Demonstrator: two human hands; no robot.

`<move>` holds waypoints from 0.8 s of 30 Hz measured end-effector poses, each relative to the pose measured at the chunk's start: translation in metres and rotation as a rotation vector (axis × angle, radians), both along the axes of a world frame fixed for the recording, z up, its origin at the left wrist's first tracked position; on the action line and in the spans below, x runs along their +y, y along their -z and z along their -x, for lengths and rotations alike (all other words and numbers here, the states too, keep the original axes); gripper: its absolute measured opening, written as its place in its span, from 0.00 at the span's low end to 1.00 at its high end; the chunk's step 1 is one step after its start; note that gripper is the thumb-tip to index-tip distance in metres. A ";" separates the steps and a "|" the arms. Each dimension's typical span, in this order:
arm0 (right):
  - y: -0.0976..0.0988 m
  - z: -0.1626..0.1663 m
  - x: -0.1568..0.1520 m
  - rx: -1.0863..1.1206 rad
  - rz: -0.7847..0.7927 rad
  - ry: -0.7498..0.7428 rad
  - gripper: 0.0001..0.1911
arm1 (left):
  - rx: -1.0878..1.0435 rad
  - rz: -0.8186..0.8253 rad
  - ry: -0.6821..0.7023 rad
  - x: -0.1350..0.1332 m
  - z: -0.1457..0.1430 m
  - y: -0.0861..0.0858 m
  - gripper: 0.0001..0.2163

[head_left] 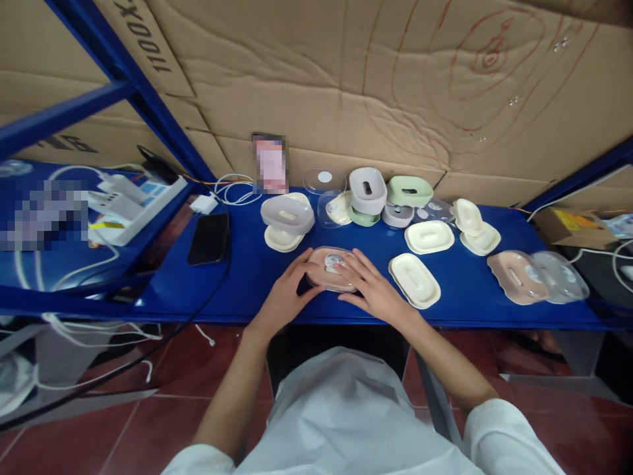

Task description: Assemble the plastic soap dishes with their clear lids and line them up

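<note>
So I'm on the head feed from afar and I've got both hands on the pink box, which sits on the blue desk right by its near edge. My left hand pinches the left end between thumb and fingers; my right hand grips the other end, fingers fanned over the clear lid, thumb down by the front rim. Can't honestly tell if the lid is fully seated, my fingers cover too much of it. What worries me: press harder on one side and the lid could tip or pop up, and the box might skid off that close edge. Also, the cream tray is just beyond my right wrist, so a careless sideways swing could easily knock it.
</note>
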State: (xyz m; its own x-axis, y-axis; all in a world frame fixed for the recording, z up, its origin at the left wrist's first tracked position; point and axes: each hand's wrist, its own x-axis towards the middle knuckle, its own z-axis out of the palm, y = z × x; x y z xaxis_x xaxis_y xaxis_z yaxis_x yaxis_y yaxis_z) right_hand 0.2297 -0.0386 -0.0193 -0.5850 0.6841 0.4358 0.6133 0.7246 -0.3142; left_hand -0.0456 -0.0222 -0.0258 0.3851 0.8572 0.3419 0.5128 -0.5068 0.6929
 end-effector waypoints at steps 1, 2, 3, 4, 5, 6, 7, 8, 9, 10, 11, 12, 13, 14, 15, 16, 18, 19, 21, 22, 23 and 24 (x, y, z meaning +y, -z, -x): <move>0.000 0.001 0.001 -0.011 -0.003 0.005 0.34 | 0.001 -0.002 -0.002 0.000 0.000 0.000 0.17; 0.000 0.002 0.001 -0.024 0.000 0.014 0.33 | 0.003 -0.006 -0.003 0.000 0.000 -0.001 0.17; -0.001 0.003 0.001 -0.039 0.008 0.024 0.31 | 0.005 -0.009 -0.001 0.000 0.000 -0.001 0.18; -0.003 0.004 0.001 -0.057 0.020 0.034 0.31 | 0.010 -0.011 0.008 0.000 0.000 -0.001 0.21; -0.006 0.004 0.000 -0.080 0.030 0.039 0.31 | 0.021 -0.010 0.025 0.000 0.000 0.000 0.24; -0.010 0.004 -0.003 -0.108 0.035 0.043 0.32 | 0.037 -0.008 0.043 0.001 0.000 0.000 0.26; -0.014 0.002 -0.008 -0.142 0.034 0.058 0.34 | 0.055 -0.003 0.054 0.001 0.000 0.001 0.28; -0.018 -0.002 -0.015 -0.177 0.029 0.102 0.35 | 0.072 0.004 0.056 0.001 -0.001 0.001 0.28; -0.021 -0.007 -0.024 -0.205 0.020 0.184 0.35 | 0.082 0.013 0.046 0.000 -0.001 0.002 0.28; -0.023 -0.015 -0.033 -0.219 0.003 0.307 0.34 | 0.086 0.024 0.030 0.000 -0.001 0.003 0.28; -0.023 -0.023 -0.043 -0.217 -0.015 0.468 0.32 | 0.083 0.034 0.014 0.000 -0.001 0.003 0.27; -0.021 -0.032 -0.052 -0.204 -0.029 0.644 0.30 | 0.076 0.038 0.003 0.000 -0.001 0.003 0.27; -0.017 -0.041 -0.058 -0.188 -0.030 0.796 0.29 | 0.068 0.037 -0.001 0.001 -0.002 0.003 0.27; -0.011 -0.049 -0.062 -0.177 -0.012 0.898 0.29 | 0.060 0.028 -0.001 0.001 -0.002 0.003 0.27; -0.006 -0.056 -0.063 -0.173 0.026 0.945 0.29 | 0.051 0.017 0.000 0.001 -0.001 0.003 0.26; -0.001 -0.061 -0.060 -0.169 0.078 0.941 0.31 | 0.043 0.007 -0.001 0.002 -0.001 0.003 0.25; 0.005 -0.063 -0.047 -0.132 0.181 0.834 0.34 | 0.023 -0.003 -0.017 0.002 0.000 0.002 0.25; 0.005 -0.062 -0.039 -0.093 0.209 0.775 0.35 | 0.011 -0.003 -0.026 0.003 0.001 0.001 0.25; -0.001 -0.053 -0.026 0.000 0.221 0.654 0.37 | -0.018 -0.003 -0.032 0.002 0.002 -0.002 0.26; -0.006 -0.046 -0.022 0.037 0.222 0.564 0.39 | -0.033 -0.006 -0.024 0.001 0.002 -0.003 0.26; -0.011 -0.039 -0.021 0.064 0.227 0.455 0.41 | -0.048 -0.011 -0.013 -0.001 0.000 -0.004 0.26; -0.016 -0.032 -0.022 0.085 0.235 0.345 0.43 | -0.062 -0.015 -0.003 -0.003 -0.002 -0.006 0.27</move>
